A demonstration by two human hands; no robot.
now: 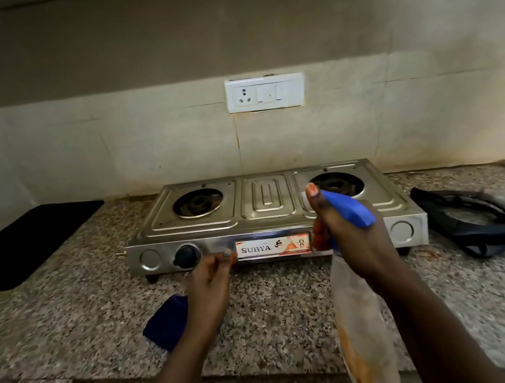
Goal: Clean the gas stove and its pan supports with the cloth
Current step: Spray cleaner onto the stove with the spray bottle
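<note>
Here, bench point(276, 310) carrying stove point(272, 217) at back edge, burners bare. Pan supports point(476, 219) lying stacked toward bench's right edge, just beside stove. Right hand point(347, 236) gripping spray bottle point(363, 321) by blue trigger head, over stove's right front. Cloth point(167, 323) lying near front edge, partly under left wrist. Left hand point(208, 284) hovering before stove's front panel, fingers loosely curled, holding nothing.

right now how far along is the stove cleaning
Done: both pan supports are off the stove, stacked on the counter to its right, leaving the burners bare. In hand: the right hand holds a spray bottle aimed at the stove; the left hand hovers near the knob, holding nothing. Left: the cloth lies unused on the counter, so wiping stove and supports remains.
</note>
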